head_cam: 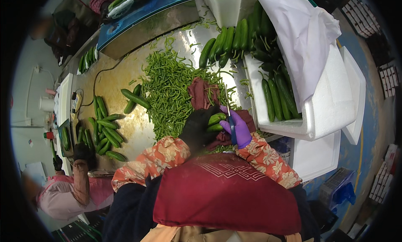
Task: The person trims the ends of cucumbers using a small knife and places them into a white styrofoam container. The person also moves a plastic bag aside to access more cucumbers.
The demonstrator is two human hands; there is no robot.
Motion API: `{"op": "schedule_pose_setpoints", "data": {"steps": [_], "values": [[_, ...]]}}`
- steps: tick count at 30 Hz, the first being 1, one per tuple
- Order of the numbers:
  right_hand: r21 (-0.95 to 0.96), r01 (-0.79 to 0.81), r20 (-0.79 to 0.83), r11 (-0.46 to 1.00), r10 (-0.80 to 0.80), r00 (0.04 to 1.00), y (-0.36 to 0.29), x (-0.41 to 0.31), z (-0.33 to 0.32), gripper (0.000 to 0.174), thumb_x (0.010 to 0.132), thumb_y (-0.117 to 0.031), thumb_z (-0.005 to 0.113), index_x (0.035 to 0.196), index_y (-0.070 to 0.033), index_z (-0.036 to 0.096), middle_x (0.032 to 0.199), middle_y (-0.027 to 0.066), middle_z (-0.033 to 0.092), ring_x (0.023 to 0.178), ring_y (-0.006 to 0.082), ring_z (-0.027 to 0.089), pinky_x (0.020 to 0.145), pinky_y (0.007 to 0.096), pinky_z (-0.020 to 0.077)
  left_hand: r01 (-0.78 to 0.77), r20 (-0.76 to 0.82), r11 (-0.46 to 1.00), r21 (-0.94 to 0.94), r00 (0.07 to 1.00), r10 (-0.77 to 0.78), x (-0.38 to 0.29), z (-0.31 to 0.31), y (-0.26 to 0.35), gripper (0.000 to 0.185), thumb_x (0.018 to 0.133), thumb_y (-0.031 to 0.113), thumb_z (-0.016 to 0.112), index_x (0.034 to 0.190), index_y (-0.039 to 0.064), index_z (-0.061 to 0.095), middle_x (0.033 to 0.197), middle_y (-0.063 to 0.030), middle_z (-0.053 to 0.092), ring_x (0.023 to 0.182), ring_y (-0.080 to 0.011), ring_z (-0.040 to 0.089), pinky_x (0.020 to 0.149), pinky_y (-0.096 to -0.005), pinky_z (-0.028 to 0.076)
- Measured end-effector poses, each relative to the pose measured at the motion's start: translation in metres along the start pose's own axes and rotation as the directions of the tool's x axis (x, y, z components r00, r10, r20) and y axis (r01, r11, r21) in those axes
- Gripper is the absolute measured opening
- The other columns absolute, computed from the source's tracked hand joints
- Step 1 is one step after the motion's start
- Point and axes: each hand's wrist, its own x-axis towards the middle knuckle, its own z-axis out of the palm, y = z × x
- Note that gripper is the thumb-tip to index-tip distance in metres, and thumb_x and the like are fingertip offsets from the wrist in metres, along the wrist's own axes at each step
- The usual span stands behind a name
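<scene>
My left hand (197, 126), in a black glove, grips two cucumbers (217, 118) side by side in front of my apron. In a purple glove, my right hand (241, 128) holds scissors (232, 126) with a dark blue handle, their blade pointing away from me beside the cucumber ends. Below and beyond my hands a maroon cloth (202, 92) lies on the table. A wide heap of short green cut stem pieces (171, 97) spreads to the left of the cloth.
An open white foam box (326, 122) with cucumbers (278, 99) stands on the right. Loose cucumbers (108, 132) lie left on the metal table (132, 75). A co-worker's gloved hand (84, 154) is near a scale (65, 138). A blue-topped machine (144, 25) stands at the back.
</scene>
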Motion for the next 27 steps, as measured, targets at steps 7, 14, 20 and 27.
{"op": "schedule_pose_setpoints", "data": {"steps": [7, 14, 20, 27], "values": [[-0.084, -0.136, -0.12, 0.987, 0.126, 0.985, -0.027, -0.013, -0.012, 0.052, 0.089, -0.008, 0.066, 0.137, -0.005, 0.048, 0.083, -0.0025, 0.058, 0.071, 0.0061, 0.051, 0.067, 0.0218, 0.0464, 0.073, -0.008, 0.877, -0.474, 0.996, -0.087, -0.003, 0.006, -0.021, 0.055, 0.077, 0.01, 0.074, 0.127, 0.005, 0.051, 0.1, -0.0074, 0.063, 0.086, -0.0201, 0.062, 0.075, -0.0335, 0.052], [-0.547, 0.195, 0.045, 0.814, -0.204, 0.978, -0.031, -0.02, 0.002, 0.053, 0.08, -0.008, 0.073, 0.13, -0.009, 0.055, 0.082, 0.0017, 0.054, 0.067, 0.0081, 0.048, 0.066, 0.0219, 0.0445, 0.255, -0.066, 0.814, -0.523, 0.939, -0.336, -0.027, -0.037, -0.038, 0.048, 0.074, 0.005, 0.077, 0.116, 0.007, 0.053, 0.098, -0.0023, 0.061, 0.087, -0.0114, 0.061, 0.074, -0.0281, 0.053], [-0.192, -0.076, -0.125, 0.979, 0.052, 0.991, -0.015, -0.016, -0.004, 0.05, 0.082, 0.0, 0.067, 0.129, -0.005, 0.052, 0.106, 0.0055, 0.061, 0.079, 0.0094, 0.057, 0.073, 0.0219, 0.049, 0.31, 0.095, 0.708, -0.634, 0.941, -0.326, -0.036, -0.024, -0.022, 0.027, 0.084, 0.014, 0.072, 0.106, 0.006, 0.059, 0.097, -0.0025, 0.062, 0.087, -0.0114, 0.061, 0.077, -0.0297, 0.052], [-0.181, 0.11, -0.14, 0.977, -0.136, 0.981, -0.037, -0.016, 0.007, 0.047, 0.08, -0.002, 0.071, 0.125, -0.007, 0.057, 0.088, -0.0009, 0.059, 0.075, 0.0047, 0.053, 0.071, 0.0208, 0.0472, 0.151, 0.294, 0.975, -0.161, 0.951, -0.098, -0.017, -0.006, 0.009, 0.037, 0.076, 0.026, 0.077, 0.106, 0.01, 0.062, 0.096, -0.0095, 0.068, 0.083, -0.0245, 0.066, 0.077, -0.0355, 0.052]]}}
